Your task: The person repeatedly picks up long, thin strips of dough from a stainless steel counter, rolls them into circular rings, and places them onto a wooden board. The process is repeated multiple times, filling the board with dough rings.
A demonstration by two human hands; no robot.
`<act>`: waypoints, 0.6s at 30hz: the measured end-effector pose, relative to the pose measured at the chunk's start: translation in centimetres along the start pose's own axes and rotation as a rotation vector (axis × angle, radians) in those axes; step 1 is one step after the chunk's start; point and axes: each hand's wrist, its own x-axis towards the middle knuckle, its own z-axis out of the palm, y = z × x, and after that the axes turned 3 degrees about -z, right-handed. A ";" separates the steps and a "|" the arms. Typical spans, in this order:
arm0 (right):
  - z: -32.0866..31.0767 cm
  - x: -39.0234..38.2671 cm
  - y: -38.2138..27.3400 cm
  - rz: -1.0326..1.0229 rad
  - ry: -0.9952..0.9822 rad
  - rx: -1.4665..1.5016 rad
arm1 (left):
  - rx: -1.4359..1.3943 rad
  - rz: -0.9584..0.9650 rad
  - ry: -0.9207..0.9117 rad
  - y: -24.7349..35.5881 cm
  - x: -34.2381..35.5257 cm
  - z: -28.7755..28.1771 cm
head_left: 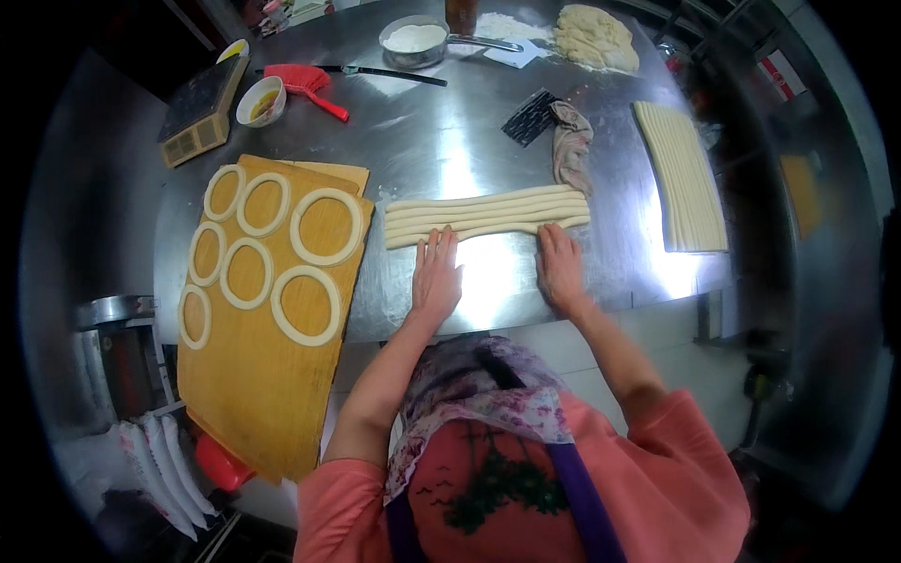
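Note:
Several long dough strips (488, 208) lie side by side, left to right, on the steel table in front of me. My left hand (437, 274) rests flat, its fingertips at the nearest strip toward its left part. Farther right, my right hand (561, 270) touches the same strip near its right end, palm down. Both hands have their fingers stretched out and grip nothing. Between them the nearest strip bows slightly away from the table edge. To my left, several pale dough rings (326, 227) lie on a wooden board (253, 394).
At the right lies a larger batch of dough strips (680, 178). Beyond my strips are a crumpled cloth (572, 145) and a dark patterned piece (529, 117). Farther back stand a flour sieve (414, 39), a dough mass (595, 38), a red brush (298, 79) and a white bowl (261, 101).

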 end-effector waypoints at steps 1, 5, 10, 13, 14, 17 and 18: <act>-0.5 -0.3 0.1 -0.016 0.015 0.065 | 0.005 0.008 0.001 0.3 -0.7 0.2; -0.2 -0.9 1.9 -0.006 0.023 0.054 | 0.029 0.002 0.094 -0.9 -2.3 0.2; -2.8 2.8 7.7 -0.171 -0.100 -0.118 | 0.086 -0.005 0.144 -3.6 0.2 -3.5; -3.5 3.5 9.7 -0.244 -0.165 0.000 | 0.012 0.022 0.162 -5.6 -0.4 -3.4; -3.9 3.5 10.0 -0.253 -0.198 0.043 | -0.030 -0.006 0.113 -6.3 -0.6 -3.5; -5.4 3.1 10.4 -0.191 -0.337 0.125 | -0.164 -0.027 0.009 -7.5 -2.0 -4.7; -6.2 2.6 10.4 -0.140 -0.323 0.162 | -0.205 -0.013 -0.019 -7.6 -2.7 -4.6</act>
